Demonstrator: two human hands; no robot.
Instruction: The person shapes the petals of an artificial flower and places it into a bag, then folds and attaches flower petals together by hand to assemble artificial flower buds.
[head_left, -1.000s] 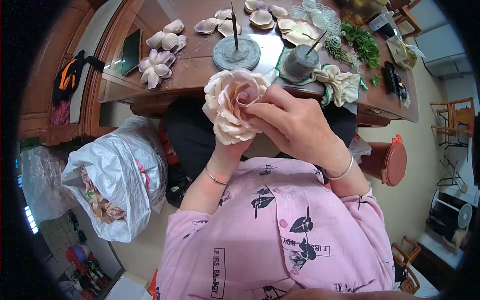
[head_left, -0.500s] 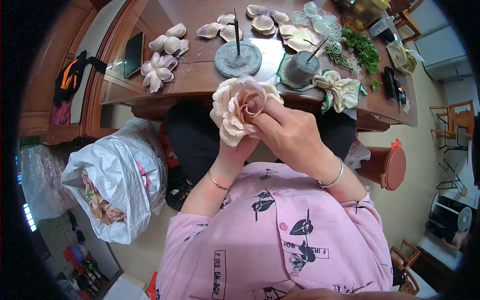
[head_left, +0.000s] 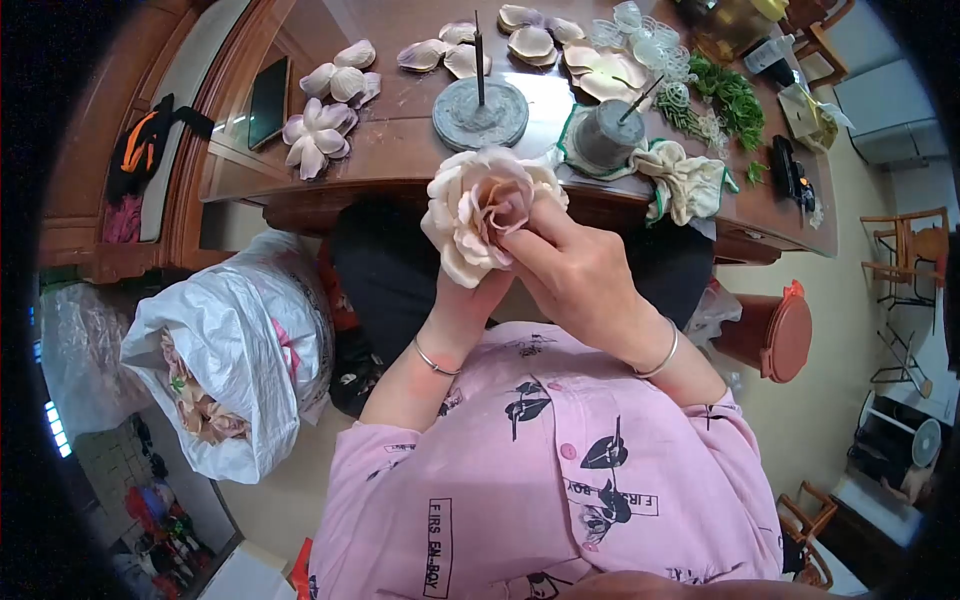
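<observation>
Starting at the left, a white woven sack [head_left: 235, 350] is seen on the floor, its mouth open on pinkish fabric flowers [head_left: 200, 405]. Above it, on the brown tabletop [head_left: 400, 150], a dark phone [head_left: 268, 88] is laid flat, with a finished pale-mauve flower [head_left: 318, 135] and loose petals [head_left: 345, 75] just beside it.

At centre, a cream-and-pink fabric rose [head_left: 482, 210] is held in front of the tabletop's near edge, above the lap. The left hand [head_left: 470, 300] is closed around the rose from underneath (mostly hidden by the bloom; a thin bangle shows at the wrist). The right hand [head_left: 580, 270] is closed at the rose's right side, fingertips pinched on the inner petals.

Behind the rose, a round grey stand with an upright rod [head_left: 480, 105] is set on the tabletop; a smaller grey block with a slanted rod [head_left: 605, 135] stands to its right. Further right are noted a cream cloth bundle [head_left: 690, 180], green leaf sprigs [head_left: 730, 95] and a black tool [head_left: 790, 170]. A brown lidded bucket [head_left: 775, 330] stands on the floor at far right.
</observation>
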